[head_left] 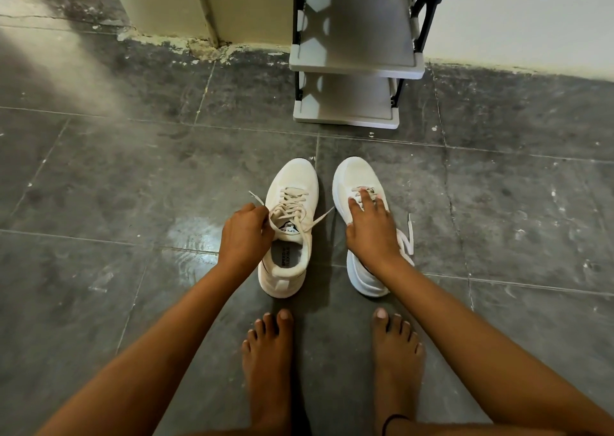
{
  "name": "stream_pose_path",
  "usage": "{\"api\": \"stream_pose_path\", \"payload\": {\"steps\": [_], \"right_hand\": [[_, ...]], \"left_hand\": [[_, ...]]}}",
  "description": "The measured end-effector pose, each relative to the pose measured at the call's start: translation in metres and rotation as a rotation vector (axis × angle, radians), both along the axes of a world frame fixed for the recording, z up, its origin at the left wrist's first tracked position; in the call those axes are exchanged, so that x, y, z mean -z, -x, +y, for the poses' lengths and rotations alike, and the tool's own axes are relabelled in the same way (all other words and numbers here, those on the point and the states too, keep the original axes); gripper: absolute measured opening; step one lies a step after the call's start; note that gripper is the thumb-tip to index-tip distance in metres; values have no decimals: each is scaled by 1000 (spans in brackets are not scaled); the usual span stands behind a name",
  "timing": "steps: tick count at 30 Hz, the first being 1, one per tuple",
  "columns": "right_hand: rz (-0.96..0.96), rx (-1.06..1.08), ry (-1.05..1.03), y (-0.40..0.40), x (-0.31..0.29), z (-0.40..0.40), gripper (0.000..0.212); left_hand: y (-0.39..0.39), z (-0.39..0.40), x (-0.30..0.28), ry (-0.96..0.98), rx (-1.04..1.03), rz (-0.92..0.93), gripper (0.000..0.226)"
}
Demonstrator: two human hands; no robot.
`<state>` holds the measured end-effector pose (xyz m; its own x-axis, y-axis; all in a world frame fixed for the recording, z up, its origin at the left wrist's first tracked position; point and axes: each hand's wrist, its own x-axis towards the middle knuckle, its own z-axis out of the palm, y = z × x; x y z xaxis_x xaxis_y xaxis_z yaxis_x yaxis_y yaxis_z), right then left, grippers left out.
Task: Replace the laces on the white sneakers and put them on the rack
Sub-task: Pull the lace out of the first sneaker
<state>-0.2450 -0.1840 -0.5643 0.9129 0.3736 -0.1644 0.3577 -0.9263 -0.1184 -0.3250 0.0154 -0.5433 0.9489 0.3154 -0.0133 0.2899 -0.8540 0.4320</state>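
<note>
Left hand (244, 233) fingers pinch lace (265, 204) (left sneaker (289, 229)).

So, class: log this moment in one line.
left hand: pinches left sneaker lace | right hand: rests on right sneaker | rack: no shoes

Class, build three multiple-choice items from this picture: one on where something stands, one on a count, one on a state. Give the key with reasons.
1. Where is the rack?
A. Against the wall beyond the sneakers
B. Behind the person
C. Between the feet

2. How many white sneakers stand on the floor?
A. One
B. Two
C. Three

3. What is the left hand doing?
A. Hanging idle
B. Pinching a lace
C. Lifting the rack

Key: A, its shelves stand by the wall ahead; B, left sneaker and right sneaker; B, its fingers are curled round the lace.
</note>
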Motion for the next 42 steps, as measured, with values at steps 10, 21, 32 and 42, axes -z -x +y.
{"api": "stream_pose_path", "payload": {"steps": [10, 21, 32, 42], "right_hand": [[-2, 84, 48, -5, -1, -8, 54], [-156, -406, -337, 16, -16, 35, 27], [90, -212, -804, 30, -45, 60, 11], [-108, -434, -154, 19, -25, 32, 25]], "left_hand": [[-6, -12, 2, 20, 4, 0, 14], [-7, -7, 8, 97, 18, 15, 17], [-17, -19, 1, 13, 40, 192, 20], [-16, -11, 3, 39, 40, 222, 17]]}}
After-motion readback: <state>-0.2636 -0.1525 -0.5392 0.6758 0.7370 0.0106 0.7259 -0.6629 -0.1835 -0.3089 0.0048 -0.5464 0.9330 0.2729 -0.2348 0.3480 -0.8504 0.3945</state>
